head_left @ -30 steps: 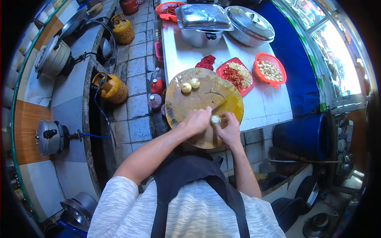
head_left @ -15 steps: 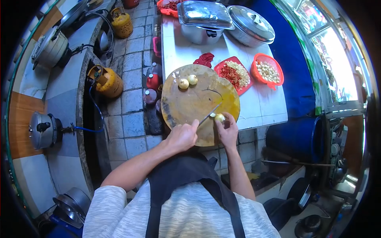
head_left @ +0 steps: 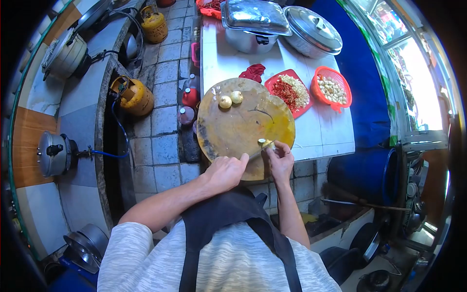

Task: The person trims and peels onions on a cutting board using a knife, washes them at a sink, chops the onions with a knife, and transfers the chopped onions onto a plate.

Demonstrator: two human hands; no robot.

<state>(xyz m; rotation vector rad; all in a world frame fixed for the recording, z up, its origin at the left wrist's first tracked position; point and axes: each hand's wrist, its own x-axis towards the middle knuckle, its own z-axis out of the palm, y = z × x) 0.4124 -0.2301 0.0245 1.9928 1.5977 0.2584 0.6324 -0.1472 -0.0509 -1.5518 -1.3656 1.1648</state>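
Note:
On a round wooden chopping board (head_left: 233, 126), my left hand (head_left: 226, 169) is closed around a knife (head_left: 256, 155). The blade slants toward my right hand (head_left: 280, 163), partly hidden by my fingers. Pinched in the right fingertips is a small pale onion (head_left: 268, 145), with a cut end facing left, close to the blade. Two more onions, one (head_left: 224, 101) and another (head_left: 237, 97), sit side by side at the board's far left. A yellow stain marks the board's right side.
Behind the board lie a red cloth (head_left: 253, 72), a red plate (head_left: 305, 109) of chopped red and pale bits, and a red basket (head_left: 341, 105) of pale cloves. Lidded pots (head_left: 253, 41) stand farther back. Bottles (head_left: 186, 116) and a yellow gas cylinder (head_left: 138, 99) are at left.
The knife has drawn back and down toward me, showing less of its blade. The onion in my right hand has been turned, with its cut end now at the left.

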